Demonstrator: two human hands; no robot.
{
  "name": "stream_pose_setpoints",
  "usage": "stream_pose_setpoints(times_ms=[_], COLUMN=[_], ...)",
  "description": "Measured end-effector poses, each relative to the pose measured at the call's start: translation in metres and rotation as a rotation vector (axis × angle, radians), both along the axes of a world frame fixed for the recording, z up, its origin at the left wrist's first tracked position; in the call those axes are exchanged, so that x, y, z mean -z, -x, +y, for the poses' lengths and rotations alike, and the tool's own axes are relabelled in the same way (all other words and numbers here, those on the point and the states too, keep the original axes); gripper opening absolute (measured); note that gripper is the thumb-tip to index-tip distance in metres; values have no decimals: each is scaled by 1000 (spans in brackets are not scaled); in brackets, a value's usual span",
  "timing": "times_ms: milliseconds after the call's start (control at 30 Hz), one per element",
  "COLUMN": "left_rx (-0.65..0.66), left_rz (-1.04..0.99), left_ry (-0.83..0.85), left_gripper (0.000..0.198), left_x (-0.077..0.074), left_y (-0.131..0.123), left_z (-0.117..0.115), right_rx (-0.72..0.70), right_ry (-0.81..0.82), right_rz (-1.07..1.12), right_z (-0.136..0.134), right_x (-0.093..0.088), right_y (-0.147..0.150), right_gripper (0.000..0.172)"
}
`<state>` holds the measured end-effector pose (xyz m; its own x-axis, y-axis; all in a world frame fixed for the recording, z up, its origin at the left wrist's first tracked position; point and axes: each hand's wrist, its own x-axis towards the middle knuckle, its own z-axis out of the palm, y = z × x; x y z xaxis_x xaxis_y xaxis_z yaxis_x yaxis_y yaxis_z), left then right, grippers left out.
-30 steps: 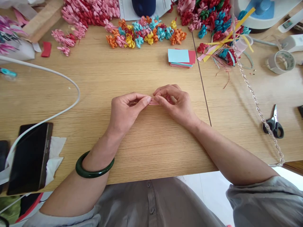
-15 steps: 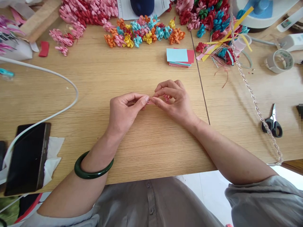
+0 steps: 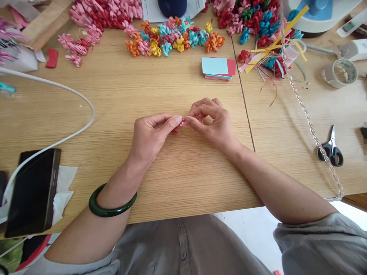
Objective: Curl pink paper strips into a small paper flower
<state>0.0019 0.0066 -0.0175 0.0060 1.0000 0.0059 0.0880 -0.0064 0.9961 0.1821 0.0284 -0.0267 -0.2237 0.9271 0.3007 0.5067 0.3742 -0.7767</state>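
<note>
Above the middle of the wooden table (image 3: 183,175), a small pink paper piece (image 3: 183,123) shows between my hands, cut or folded into narrow strips. My left hand (image 3: 156,133) pinches its left end between thumb and fingers. With thumb and forefinger, my right hand (image 3: 210,120) grips the other end, and bits of pink show behind its fingers. Most of the piece is hidden by my fingertips. A green bangle (image 3: 113,212) circles my left wrist. Beyond my right hand lies a stack of light blue and red paper cards (image 3: 215,65).
Curled paper flowers (image 3: 174,36) in several colours line the back, with pink and red heaps (image 3: 109,13) behind. Scissors (image 3: 331,149) lie at right near a twisted clear cord (image 3: 306,114). A tape roll (image 3: 341,73) stands far right; a phone (image 3: 34,191) and white cable (image 3: 71,89) are left.
Both hands have shifted very slightly, and my right fingers have moved a little right. More of the pink paper's strips now shows between the fingertips.
</note>
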Motion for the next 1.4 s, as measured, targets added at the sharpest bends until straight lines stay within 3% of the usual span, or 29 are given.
stream_pose_setpoints(times_ms=[467, 667, 900, 1200, 1300, 1400], left_rx=[-25, -51, -5, -16, -30, -68], left_rz=[139, 180, 165, 153, 230, 448], left_ry=[-22, -91, -49, -46, -104, -286], left_gripper=[5, 7, 12, 5, 6, 9], left_x=[3, 3, 0, 4, 4, 1], left_y=[2, 2, 4, 3, 1, -1], left_z=[0, 0, 2, 2, 0, -3], right_rx=[-11, -33, -20, -33, -41, -67], right_ry=[22, 47, 42, 43, 50, 39], right_rz=[27, 52, 66, 59, 74, 79], right_z=[-2, -4, -1, -3, -5, -9], right_x=[-1, -3, 0, 0, 0, -1], right_y=[1, 2, 1, 2, 4, 6], right_gripper=[31, 28, 29, 14, 11, 10])
